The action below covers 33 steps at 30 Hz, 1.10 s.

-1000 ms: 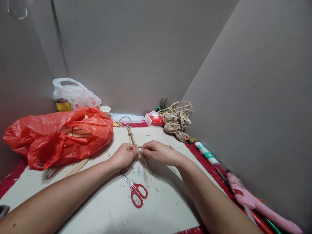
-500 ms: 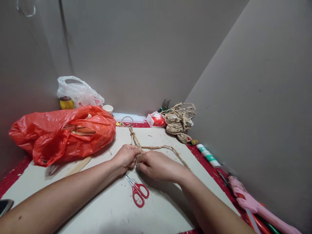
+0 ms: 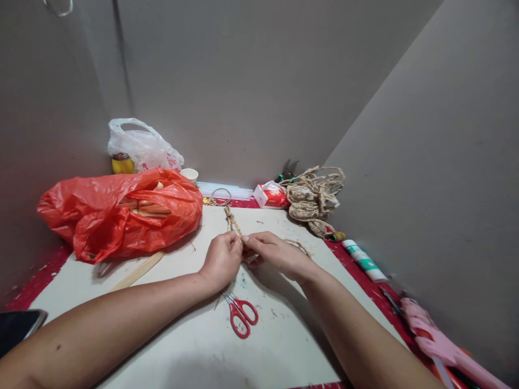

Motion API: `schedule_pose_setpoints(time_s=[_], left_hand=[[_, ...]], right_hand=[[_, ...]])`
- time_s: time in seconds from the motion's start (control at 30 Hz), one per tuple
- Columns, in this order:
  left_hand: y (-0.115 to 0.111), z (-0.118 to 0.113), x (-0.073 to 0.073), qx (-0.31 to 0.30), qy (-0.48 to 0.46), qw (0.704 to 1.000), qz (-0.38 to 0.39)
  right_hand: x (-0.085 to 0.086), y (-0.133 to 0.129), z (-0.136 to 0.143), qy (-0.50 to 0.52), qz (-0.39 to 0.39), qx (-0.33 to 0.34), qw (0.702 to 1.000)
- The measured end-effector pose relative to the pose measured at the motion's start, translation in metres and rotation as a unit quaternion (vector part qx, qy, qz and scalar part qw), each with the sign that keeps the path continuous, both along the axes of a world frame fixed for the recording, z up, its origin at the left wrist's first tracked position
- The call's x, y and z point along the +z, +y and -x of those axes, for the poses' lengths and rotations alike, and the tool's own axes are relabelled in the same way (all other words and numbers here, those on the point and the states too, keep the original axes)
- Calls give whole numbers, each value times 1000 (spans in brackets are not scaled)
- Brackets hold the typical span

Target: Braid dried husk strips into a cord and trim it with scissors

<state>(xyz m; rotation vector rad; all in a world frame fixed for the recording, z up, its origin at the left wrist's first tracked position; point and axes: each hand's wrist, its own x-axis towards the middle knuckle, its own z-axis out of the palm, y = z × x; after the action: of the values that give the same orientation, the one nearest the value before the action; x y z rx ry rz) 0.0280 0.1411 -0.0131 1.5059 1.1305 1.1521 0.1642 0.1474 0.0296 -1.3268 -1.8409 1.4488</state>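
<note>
Over the middle of the white board, my left hand (image 3: pixel 225 258) is closed on a braided straw rope (image 3: pixel 230 217), with thumb and fingers pinched together. My right hand (image 3: pixel 275 253) meets it there, its thumb and forefinger pinching the same rope. The fingers hide the part of the rope between them. A knotted loop of the rope reaches away toward a thin metal ring (image 3: pixel 221 197), and another stretch shows behind my right hand. Red-handled scissors (image 3: pixel 242 317) lie on the board just in front of my left hand.
An orange plastic bag (image 3: pixel 101 210) of straw strips lies left. Behind it are a white bag (image 3: pixel 141 143), a yellow jar (image 3: pixel 122 163) and a cup (image 3: pixel 190 175). Tissues (image 3: pixel 271 195) and rope bundles (image 3: pixel 312 200) sit back right. A pink glue gun (image 3: pixel 438 335) and a phone (image 3: pixel 20 327) lie nearer.
The view has shifted slightly, moving everything right. My left hand has turned, its back now facing up over the rope. My right fingers are more stretched, and less of the rope's right-hand stretch shows.
</note>
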Motion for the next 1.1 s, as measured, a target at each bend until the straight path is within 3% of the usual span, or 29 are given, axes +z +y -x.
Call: schedule_pose_setpoints(time_s=[0.1,0.17,0.27,0.43,0.57,0.67,0.8,0.9,1.0,1.1], left_hand=[[-2,2,-2,32,84,994,-56],[-3,2,-4,44,85,994,-50],[-3,-3,-5,55,-6,998,28],[-12,-10,-1,63,-160,974,146],[-26,-13,6,70,-148,964,209],[-35,-14,13,37,-112,966,232],[-42,-13,26,-71,-39,986,143],[-36,-6,33,-42,7,999,-32],[-18,6,31,7,44,973,-225],[7,19,21,-74,107,950,-286]], right_hand=[[-8,-2,5,1,-21,-41,999],[-15,-1,8,25,-18,-74,997],[-25,1,13,117,38,-125,985],[-34,1,21,254,136,-170,942],[-29,-2,24,276,151,-167,934],[-23,-3,25,283,181,-194,922],[-23,2,21,301,195,-228,905],[-24,8,15,281,173,-197,923],[-21,11,10,229,174,-145,947],[-18,12,5,180,174,-100,963]])
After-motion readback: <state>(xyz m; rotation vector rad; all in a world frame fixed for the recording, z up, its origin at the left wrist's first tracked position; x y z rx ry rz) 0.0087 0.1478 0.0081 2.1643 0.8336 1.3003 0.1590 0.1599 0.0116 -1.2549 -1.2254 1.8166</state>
